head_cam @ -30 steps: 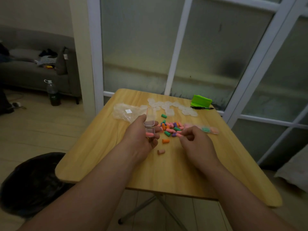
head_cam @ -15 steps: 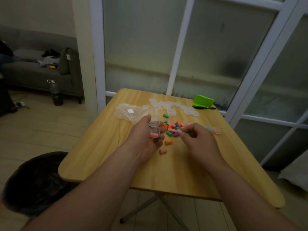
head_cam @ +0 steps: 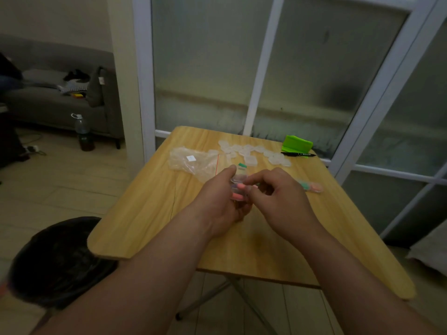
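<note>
Recorder: Since half a second earlier, the right hand had crossed from the table to the left hand. Its fingertips pinched a pink foam earplug at the mouth of the small clear plastic case.
Checker: Left hand?
Recorder: Curled round that case, thumb on top, held over the light wooden folding table. More pink showed inside the case.
Checker: Surroundings?
Recorder: Crumpled clear plastic bag lay just beyond the left thumb; black pen near the far edge.
</note>
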The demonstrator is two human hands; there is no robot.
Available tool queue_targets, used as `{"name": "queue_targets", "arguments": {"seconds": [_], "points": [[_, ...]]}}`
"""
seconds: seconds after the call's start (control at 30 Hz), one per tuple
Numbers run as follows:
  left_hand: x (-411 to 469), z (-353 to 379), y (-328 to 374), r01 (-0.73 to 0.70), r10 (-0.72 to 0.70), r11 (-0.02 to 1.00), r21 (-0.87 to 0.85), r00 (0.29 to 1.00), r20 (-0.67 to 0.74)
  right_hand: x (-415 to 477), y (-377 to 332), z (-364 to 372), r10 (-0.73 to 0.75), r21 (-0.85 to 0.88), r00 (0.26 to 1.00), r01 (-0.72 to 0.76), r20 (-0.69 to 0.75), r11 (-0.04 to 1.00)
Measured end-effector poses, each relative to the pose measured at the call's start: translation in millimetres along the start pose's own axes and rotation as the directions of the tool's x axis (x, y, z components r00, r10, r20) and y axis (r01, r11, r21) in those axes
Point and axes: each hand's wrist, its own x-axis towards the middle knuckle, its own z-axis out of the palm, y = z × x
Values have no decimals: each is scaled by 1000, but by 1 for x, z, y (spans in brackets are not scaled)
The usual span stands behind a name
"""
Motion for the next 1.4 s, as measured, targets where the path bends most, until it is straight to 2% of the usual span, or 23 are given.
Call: {"name": "queue_targets", "arguments": {"seconds": [0.37,0.67,0.87,1.0,1.1,1.23,1.4], "points": [[-1,5,-2,1,1,998,-60,1000,25,-1,-4,3,31,2,998,-31,57,1000],[-4,2,0,11,-11,1000,-11,999,50,5,4,1,88,64,994,-84,-62,994],[-7,1,4,1,0,1000,-16,997,71,2,-4,3,26,46,994,-31,106,998],[-7,-4,10,13,-13,1000,-5,996,86,-6,-8,6,-48,45,995,45,87,998],[-4,-6,11,23,-21,999,-37,997,76,-11,-7,10,-86,-18,988,89,131,996],[-4,-1,2,10,-6,999,-47,995,98,-11,-9,11,-53,-65,991,62,126,996],[-8,-1,-2,-36,31,999,27,984,173,-11,-3,4,-3,24,997,1,82,1000]]}}
